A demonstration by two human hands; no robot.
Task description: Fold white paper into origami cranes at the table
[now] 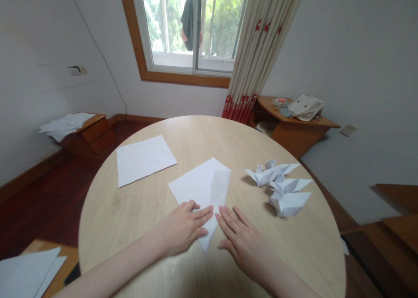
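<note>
Sheet [192, 184], part-folded, lies flat on the bench [114, 228] w/ its narrow tip pointing nearward, prob so both hands get at the creases evenly; left hand [179, 228] lies across its near left part, fingers [204, 213] laid flat, grasping nothing, prob weighing it down vs slipping; right hand [246, 241] is at the near right edge, fingers spread, tips at the sheet, likewise unclenched, apparently steadying or pressing that side; flat blank paper [145, 160] sits farther off to the left, apart from the fold, prob to stay uncreased yet w/in reach; folded pieces [289, 204] are bunched on the right, prob kept aside so they don't get crushed; loose sheets [26, 272] lie off the bench, near left, on a low wooden surface [70, 252], prob b/c that leaves elbow room
</note>
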